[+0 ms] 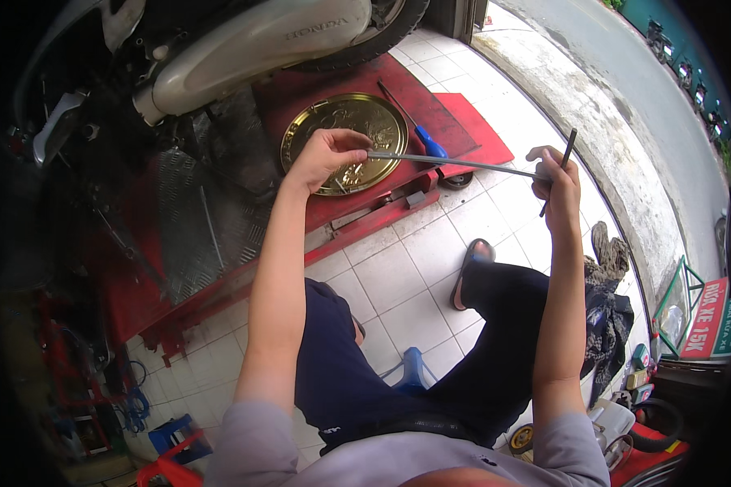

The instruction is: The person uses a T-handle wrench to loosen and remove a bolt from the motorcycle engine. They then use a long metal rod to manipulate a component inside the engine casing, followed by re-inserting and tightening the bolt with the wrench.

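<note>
A long T-handle wrench [455,164] is held nearly level in front of me, its shaft spanning from one hand to the other. My left hand [326,159] pinches the socket end between thumb and fingers, over a round gold-coloured embossed tray [365,122]. My right hand [560,195] is closed around the other end, where the dark crossbar sticks out above and below the fingers. Just beyond the shaft, a screwdriver [432,146] with a blue handle lies beside the tray. A few small parts seem to lie in the tray, partly hidden by my left hand.
The tray rests on a red lift platform [475,122] under a motorbike with a silver exhaust cover [260,45]. A thin metal rod [211,227] lies on the platform's tread plate. Dark patterned cloth [609,316] is by my right knee; a blue stool [414,369] shows between my legs.
</note>
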### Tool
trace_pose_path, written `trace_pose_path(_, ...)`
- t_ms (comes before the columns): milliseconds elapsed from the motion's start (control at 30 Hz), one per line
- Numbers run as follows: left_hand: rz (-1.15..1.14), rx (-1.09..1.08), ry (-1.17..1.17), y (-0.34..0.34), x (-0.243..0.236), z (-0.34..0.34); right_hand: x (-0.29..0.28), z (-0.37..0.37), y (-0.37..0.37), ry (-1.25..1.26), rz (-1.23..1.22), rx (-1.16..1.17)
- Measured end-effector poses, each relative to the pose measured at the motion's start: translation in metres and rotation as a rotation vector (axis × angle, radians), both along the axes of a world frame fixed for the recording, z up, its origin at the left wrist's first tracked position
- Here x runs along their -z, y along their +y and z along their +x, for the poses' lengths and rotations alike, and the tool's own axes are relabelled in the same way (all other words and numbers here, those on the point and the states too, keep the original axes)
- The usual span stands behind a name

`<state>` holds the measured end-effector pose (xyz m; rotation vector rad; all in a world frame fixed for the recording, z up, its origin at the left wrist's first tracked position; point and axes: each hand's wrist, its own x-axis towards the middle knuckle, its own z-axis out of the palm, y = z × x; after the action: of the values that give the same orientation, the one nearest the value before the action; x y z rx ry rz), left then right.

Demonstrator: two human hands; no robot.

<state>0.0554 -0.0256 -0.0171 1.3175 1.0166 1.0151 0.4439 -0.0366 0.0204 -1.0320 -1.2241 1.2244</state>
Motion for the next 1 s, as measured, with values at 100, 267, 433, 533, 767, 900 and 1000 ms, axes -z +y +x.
trace_pose_path(100, -0.034, 0.062, 0.044, -0.009, -0.009, -0.006, 0.001, -0.002, 0.001, -0.025, -0.004, -0.084)
trace_pose_path(267, -0.141, -0.12, -0.472, -0.008, -0.008, -0.007, 0.011, -0.012, 0.0, 0.172, -0.028, -0.143)
trace_pose_path(433, -0.115, -0.281, -1.005, 0.043, -0.058, 0.026, 0.009, -0.06, -0.031, 0.337, 0.153, -0.02)
trace_pose_path(533, -0.081, -0.326, -1.048, 0.074, -0.119, 0.068, 0.011, -0.083, -0.033, 0.317, 0.307, 0.099)
trace_pose_path(767, -0.066, -0.62, -0.926, 0.132, -0.152, 0.116, -0.019, -0.088, 0.001, 0.088, 0.559, 0.325)
trace_pose_path(900, 0.052, -0.721, -0.811, 0.144, -0.14, 0.114, -0.025, -0.091, 0.015, 0.049, 0.618, 0.36)
trace_pose_path(1000, 0.051, -0.728, -0.777, 0.15, -0.136, 0.108, -0.028, -0.097, 0.019, 0.017, 0.615, 0.364)
